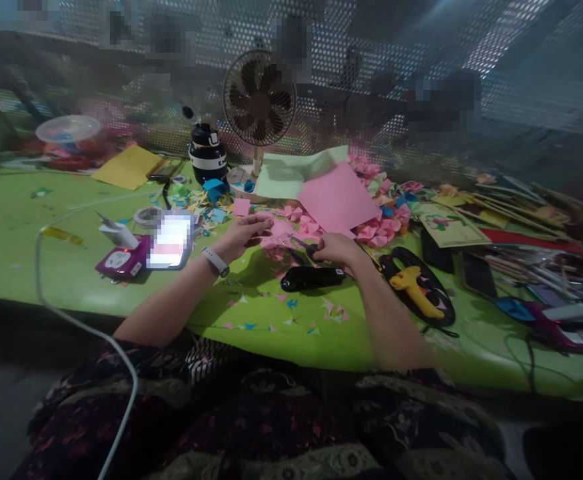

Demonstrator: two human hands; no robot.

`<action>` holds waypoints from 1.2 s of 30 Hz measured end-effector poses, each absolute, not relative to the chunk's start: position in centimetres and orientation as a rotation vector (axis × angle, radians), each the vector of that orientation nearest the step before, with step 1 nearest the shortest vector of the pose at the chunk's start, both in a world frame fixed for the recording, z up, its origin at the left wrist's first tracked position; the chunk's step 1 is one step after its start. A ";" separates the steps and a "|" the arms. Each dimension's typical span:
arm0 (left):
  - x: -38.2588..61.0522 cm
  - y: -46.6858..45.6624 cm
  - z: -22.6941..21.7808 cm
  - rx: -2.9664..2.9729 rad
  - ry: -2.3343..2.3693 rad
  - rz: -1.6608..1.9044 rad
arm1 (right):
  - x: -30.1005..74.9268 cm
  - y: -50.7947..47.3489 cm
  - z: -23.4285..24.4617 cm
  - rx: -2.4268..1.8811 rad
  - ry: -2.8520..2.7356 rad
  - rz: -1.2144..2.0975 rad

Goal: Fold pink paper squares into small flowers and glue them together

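Observation:
Pinched in the fingers of my left hand [246, 235] is a small piece of pink paper [282, 228]. My right hand [338, 250] is closed around the handles of scissors [302, 244]. Their blades point left, toward the pink paper; whether they touch it I cannot tell. Just below my right hand lies a black stapler-like tool [311, 277]. Behind both hands are a large pink sheet [341, 200], a pale green sheet [291, 175] and a heap of folded pink paper pieces [384, 227].
A lit phone [171, 241] stands beside a purple box-like device [124, 259] on the left. At the back are a black bottle [207, 157] and a fan [260, 100]. To the right lies a yellow glue gun [418, 293]. Paper scraps litter the green table [271, 340].

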State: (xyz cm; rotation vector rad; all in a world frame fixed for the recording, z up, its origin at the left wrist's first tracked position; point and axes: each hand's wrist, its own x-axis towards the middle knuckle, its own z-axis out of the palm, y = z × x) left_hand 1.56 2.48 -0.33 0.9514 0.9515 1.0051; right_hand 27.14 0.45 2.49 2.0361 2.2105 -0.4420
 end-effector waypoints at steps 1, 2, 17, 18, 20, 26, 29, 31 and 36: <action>1.6 2.5 -0.4 0.934 0.938 1.003 | 27.2 0.4 2.6 2.051 2.210 -0.488; 1.6 2.5 -0.3 0.914 0.924 1.000 | 27.3 0.3 2.8 2.072 2.205 -0.548; 1.7 2.0 0.6 0.891 0.923 1.091 | 25.3 -0.3 2.4 2.331 2.555 -1.585; 1.7 2.0 0.6 0.885 0.917 1.093 | 25.1 -0.3 2.2 2.303 2.589 -1.576; 1.7 2.0 0.7 0.877 0.888 1.083 | 24.7 -0.4 1.9 2.245 2.661 -1.509; 1.9 1.8 0.7 0.874 0.823 1.118 | 24.3 -0.5 1.6 2.138 2.764 -1.383; 1.8 1.9 0.6 0.896 0.806 1.133 | 24.4 -0.4 1.4 2.147 2.769 -1.403; 1.7 2.0 0.6 0.893 0.813 1.130 | 24.4 -0.4 1.3 2.146 2.766 -1.457; 1.5 2.0 0.6 0.872 0.831 1.134 | 24.1 -0.5 1.3 2.135 2.733 -1.492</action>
